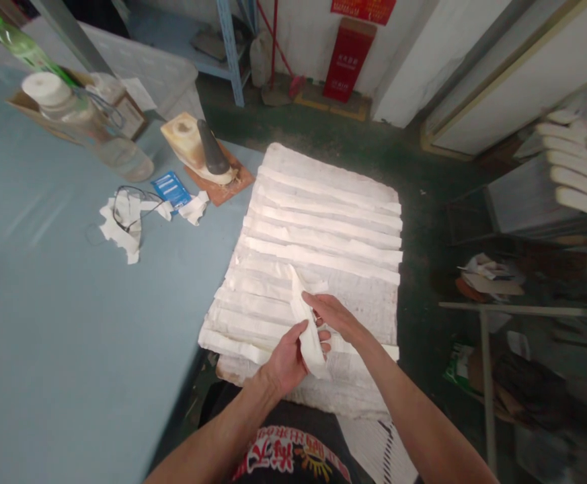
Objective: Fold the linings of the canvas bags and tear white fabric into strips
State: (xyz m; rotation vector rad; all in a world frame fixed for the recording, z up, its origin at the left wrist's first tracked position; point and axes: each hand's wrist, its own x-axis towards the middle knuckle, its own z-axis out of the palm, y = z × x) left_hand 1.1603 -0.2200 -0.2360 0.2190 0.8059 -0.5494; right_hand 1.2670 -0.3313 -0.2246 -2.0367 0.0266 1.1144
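Observation:
My left hand [290,359] is closed around a long, cream-white piece [306,326], narrow and pointed at its far end. My right hand [334,316] presses against the same piece from the right, thumb on top and fingers partly hidden behind it. Whether the piece is a folded cloth strip or a solid form wrapped in cloth I cannot tell. Below both hands lies a whitish, cloth-covered board [374,296] that reaches to my lap. White strips [318,235] lie across it in several rows, some with loose ends.
On the blue table [71,349] at left are a water bottle [106,144], a glue pot [182,131] with a dark-handled brush [212,151], a blue packet [172,191] and white scraps [124,225]. Stacked off-white pieces [578,171] and a frame [487,376] stand right.

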